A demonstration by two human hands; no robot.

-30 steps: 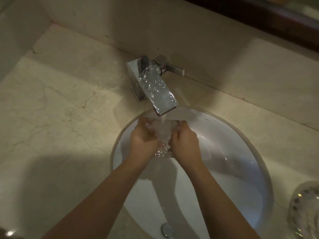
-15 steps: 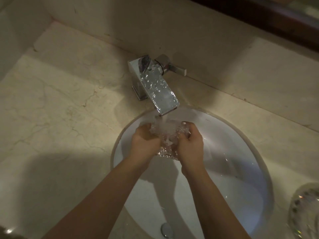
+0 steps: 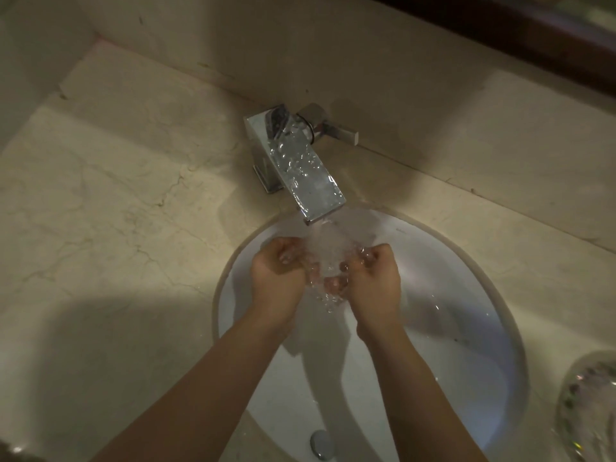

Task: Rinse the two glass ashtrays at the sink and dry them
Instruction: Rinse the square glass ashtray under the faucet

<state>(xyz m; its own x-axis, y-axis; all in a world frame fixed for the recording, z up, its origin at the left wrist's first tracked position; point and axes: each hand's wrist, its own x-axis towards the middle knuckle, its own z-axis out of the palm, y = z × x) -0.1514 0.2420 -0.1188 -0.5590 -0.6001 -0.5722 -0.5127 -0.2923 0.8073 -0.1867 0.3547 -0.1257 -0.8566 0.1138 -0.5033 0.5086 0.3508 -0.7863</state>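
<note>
Spanning both hands' grip: ashtray (image 3: 328, 261) (underwater)

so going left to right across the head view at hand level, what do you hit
marble counter → left hand → glass ashtray under the running water → right hand → sink wall → second ashtray

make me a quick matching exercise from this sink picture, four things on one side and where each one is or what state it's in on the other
Things:
1. clear glass ashtray between the hands
2. second glass ashtray
3. square chrome faucet
4. round metal drain plug

Places or states:
A. on the beige marble counter, right of the white oval basin
B. at the near end of the basin
C. held under the stream by the left hand and right hand
D. running, water pouring from its spout

Pairs: 1-C, 2-A, 3-D, 4-B
</note>
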